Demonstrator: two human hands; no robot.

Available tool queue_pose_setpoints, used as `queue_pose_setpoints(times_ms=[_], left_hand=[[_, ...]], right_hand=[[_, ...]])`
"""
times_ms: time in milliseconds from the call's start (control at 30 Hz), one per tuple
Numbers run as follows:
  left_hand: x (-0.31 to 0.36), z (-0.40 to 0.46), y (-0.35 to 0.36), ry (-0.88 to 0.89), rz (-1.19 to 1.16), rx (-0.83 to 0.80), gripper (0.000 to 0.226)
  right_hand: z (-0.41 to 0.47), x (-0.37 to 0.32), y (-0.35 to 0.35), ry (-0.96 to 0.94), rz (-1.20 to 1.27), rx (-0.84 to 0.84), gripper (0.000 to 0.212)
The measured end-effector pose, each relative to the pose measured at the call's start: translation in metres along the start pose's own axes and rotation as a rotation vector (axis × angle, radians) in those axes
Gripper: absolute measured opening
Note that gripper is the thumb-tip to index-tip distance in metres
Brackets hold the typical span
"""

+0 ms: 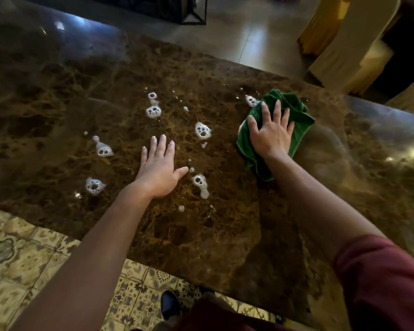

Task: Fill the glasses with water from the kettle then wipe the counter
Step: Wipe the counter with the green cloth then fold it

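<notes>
A brown marble counter (58,111) fills most of the view. Several white foamy blobs (202,130) dot its middle. A crumpled green cloth (299,123) lies on the counter at the right, and my right hand (270,132) presses flat on top of it with fingers spread. One foam blob (251,100) touches the cloth's far left corner. My left hand (159,166) rests flat on the bare counter, fingers apart, between the blobs and holding nothing. No kettle or glasses are in view.
The counter's near edge runs diagonally above a patterned tile floor (17,254). My dark shoe (169,304) shows below the edge. Beyond the far edge stand a cloth-covered chair (351,44) and a black metal frame (194,10).
</notes>
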State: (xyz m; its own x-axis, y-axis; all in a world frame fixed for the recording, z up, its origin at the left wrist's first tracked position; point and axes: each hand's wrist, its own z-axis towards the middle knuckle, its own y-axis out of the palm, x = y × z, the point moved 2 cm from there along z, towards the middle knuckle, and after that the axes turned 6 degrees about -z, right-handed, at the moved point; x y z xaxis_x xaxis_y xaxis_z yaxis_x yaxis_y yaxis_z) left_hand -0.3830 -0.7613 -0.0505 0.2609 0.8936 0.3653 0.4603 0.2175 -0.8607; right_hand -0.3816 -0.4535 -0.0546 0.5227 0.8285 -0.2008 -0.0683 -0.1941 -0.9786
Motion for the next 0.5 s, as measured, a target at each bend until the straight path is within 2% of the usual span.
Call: queue_pose_setpoints(times_ms=[167,267,367,500], left_hand=[[-0.001,0.002,0.001,-0.014,-0.005,-0.009,0.082],[-0.001,0.002,-0.001,-0.009,-0.021,-0.016,0.083],[-0.001,0.001,-0.002,-0.007,-0.032,-0.01,0.083],[-0.002,0.0,0.0,0.01,-0.03,0.004,0.082]], right_hand=[[0.066,-0.025,0.001,-0.103,-0.037,-0.07,0.069],[0.054,-0.025,0.003,-0.214,-0.045,-0.082,0.067],[-0.005,-0.021,0.008,-0.347,-0.07,-0.104,0.065],[-0.138,0.007,0.018,-0.479,-0.1,-0.104,0.064]])
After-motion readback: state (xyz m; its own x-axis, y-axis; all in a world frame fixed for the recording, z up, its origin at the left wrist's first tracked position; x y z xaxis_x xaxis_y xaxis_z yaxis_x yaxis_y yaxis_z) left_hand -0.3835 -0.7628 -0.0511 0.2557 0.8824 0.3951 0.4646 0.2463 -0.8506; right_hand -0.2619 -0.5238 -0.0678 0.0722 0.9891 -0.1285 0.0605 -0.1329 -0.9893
